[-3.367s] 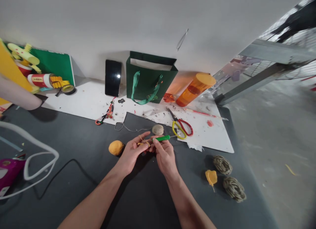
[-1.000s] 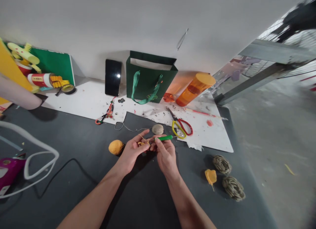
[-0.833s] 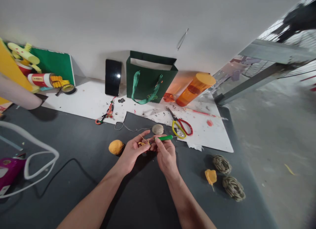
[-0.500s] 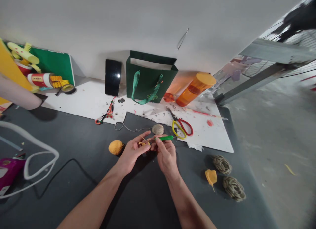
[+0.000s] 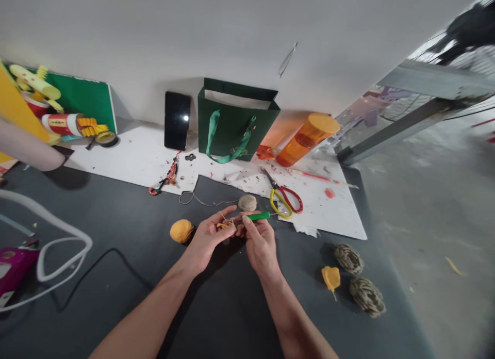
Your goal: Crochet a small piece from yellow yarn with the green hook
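Both forearms bare, reaching forward, converging. Left hand [image 5: 208, 237] palm-up, fingers curled, pinching. Right hand [image 5: 260, 241] knuckles-up, fingers closed, fingertips touching left's.

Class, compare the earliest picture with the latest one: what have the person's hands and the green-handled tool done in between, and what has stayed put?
Very little changed. The right hand keeps its hold on the green-handled tool, which has slid very slightly to the right. The left hand still pinches the yellow yarn piece. The orange ball, scissors and green bag lie as before.
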The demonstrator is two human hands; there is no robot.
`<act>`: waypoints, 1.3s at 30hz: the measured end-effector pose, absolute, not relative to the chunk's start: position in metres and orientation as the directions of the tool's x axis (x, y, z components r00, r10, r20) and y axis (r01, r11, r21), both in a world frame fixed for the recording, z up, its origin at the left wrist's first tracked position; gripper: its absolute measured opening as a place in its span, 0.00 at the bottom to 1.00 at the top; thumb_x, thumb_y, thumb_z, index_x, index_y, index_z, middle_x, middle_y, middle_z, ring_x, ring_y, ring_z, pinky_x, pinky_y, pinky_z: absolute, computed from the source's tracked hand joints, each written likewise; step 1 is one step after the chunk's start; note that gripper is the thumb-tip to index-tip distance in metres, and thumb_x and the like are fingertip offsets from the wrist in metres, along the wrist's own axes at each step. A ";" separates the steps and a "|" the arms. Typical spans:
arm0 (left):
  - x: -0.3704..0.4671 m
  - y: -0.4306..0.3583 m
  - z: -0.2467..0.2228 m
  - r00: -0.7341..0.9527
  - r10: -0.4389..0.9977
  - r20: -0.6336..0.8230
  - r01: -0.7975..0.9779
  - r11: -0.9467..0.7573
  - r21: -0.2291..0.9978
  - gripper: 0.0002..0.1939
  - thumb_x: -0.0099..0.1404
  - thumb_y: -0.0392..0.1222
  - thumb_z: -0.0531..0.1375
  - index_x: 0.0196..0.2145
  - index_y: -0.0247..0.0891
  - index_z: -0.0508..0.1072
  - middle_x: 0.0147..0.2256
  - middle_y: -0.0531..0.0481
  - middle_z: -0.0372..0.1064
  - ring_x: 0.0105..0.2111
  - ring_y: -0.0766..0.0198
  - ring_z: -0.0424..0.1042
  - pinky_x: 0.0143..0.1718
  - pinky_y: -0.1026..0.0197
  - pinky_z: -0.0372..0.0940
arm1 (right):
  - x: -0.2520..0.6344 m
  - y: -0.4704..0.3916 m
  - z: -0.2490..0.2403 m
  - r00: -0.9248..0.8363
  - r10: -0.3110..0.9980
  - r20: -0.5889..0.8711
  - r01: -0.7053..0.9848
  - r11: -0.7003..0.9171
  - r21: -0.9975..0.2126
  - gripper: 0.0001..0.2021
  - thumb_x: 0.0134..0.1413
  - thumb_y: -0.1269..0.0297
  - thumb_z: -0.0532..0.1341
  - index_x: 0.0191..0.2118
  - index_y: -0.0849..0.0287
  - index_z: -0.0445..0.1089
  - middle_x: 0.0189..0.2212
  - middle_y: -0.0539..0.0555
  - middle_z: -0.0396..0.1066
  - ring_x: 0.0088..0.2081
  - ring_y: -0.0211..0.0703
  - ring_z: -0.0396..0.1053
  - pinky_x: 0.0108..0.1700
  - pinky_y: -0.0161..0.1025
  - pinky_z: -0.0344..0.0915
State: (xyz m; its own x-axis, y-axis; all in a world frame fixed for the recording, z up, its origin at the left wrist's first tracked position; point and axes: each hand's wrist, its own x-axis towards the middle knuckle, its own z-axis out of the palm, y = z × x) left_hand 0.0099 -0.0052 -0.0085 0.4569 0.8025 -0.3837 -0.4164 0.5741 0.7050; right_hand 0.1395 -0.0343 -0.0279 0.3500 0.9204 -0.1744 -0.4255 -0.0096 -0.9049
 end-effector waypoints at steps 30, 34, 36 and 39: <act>0.010 -0.006 -0.007 0.442 0.803 -0.400 -0.416 0.579 0.701 0.31 0.51 0.45 0.77 0.53 0.39 0.80 0.43 0.44 0.82 0.37 0.62 0.73 0.41 0.59 0.61 | 0.142 -0.035 -0.028 0.301 0.936 -0.180 -0.428 -0.036 -0.903 0.17 0.48 0.48 0.74 0.35 0.55 0.78 0.22 0.47 0.74 0.23 0.39 0.69 0.29 0.38 0.66; 0.010 -0.006 -0.007 0.439 0.803 -0.404 -0.415 0.580 0.701 0.31 0.51 0.44 0.76 0.53 0.38 0.80 0.42 0.44 0.82 0.37 0.62 0.72 0.42 0.59 0.61 | 0.142 -0.035 -0.030 0.303 0.937 -0.174 -0.417 -0.034 -0.908 0.16 0.50 0.49 0.73 0.36 0.55 0.78 0.21 0.47 0.74 0.23 0.39 0.69 0.29 0.38 0.66; 0.010 -0.006 -0.007 0.441 0.801 -0.405 -0.415 0.582 0.699 0.31 0.52 0.44 0.76 0.54 0.38 0.80 0.43 0.43 0.82 0.38 0.61 0.73 0.43 0.58 0.61 | 0.142 -0.035 -0.031 0.301 0.938 -0.175 -0.415 -0.037 -0.909 0.16 0.50 0.49 0.73 0.36 0.56 0.77 0.22 0.47 0.74 0.23 0.39 0.69 0.29 0.38 0.66; 0.010 -0.006 -0.006 0.443 0.798 -0.409 -0.413 0.586 0.697 0.30 0.52 0.43 0.76 0.54 0.38 0.80 0.44 0.43 0.82 0.40 0.59 0.74 0.44 0.57 0.62 | 0.142 -0.035 -0.031 0.304 0.935 -0.182 -0.418 -0.041 -0.907 0.17 0.50 0.48 0.74 0.36 0.56 0.77 0.22 0.47 0.74 0.23 0.39 0.69 0.29 0.38 0.66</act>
State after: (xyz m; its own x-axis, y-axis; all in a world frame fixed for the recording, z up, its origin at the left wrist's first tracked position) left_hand 0.0103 -0.0057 -0.0063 0.4426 0.7981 -0.4088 -0.4129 0.5861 0.6972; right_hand 0.1419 -0.0352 -0.0314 0.3041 0.9351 -0.1822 -0.4185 -0.0407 -0.9073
